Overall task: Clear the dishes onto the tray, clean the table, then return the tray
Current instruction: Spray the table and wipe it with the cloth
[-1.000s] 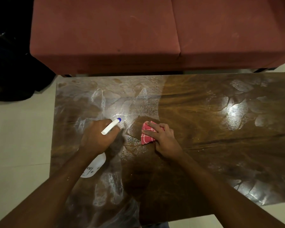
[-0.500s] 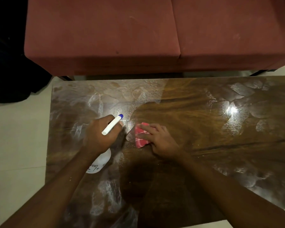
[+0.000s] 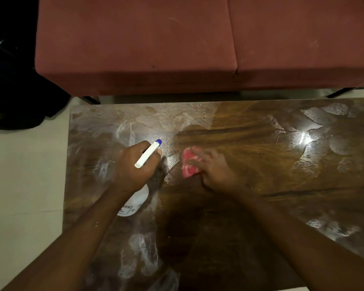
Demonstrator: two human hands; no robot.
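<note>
One wide-angle camera sits on my head and faces forward and steeply down, so I see the glossy dark-brown wooden table (image 3: pixel 261 164) almost from above. It is close: my forearms come in from the bottom corners, and my left hand (image 3: pixel 132 164) and right hand (image 3: pixel 214 171) meet near the middle of the frame, the right one blurred. The table's far edge crosses the upper middle, its left edge shows in full, and its right end is cut off by the frame. Beyond it the rust-red fabric sofa seat (image 3: pixel 135 49) fills the top, with pale tiled floor (image 3: pixel 23 175) along the left.
</note>
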